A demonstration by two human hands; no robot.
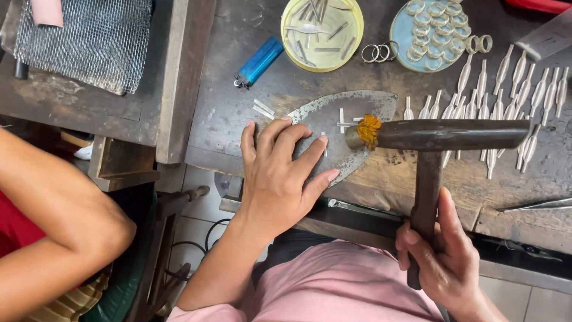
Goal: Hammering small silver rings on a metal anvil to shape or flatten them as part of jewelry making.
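My left hand (283, 173) lies flat on a worn, pointed metal plate (357, 104) on the workbench, with its fingers spread near a small silver strip (323, 143). My right hand (444, 253) grips the dark wooden handle of a hammer (441, 134). The hammer's long head hangs level over the plate, its frayed orange tip (368, 130) just above a few thin silver pieces (345, 122).
Rows of tapered silver pieces (506, 89) lie at the right. At the back stand a yellow lid of silver strips (322, 33), a blue dish of rings (434, 33), loose rings (376, 52) and a blue lighter (259, 61). Wire mesh (83, 42) lies left. Another person's arm (59, 232) intrudes at left.
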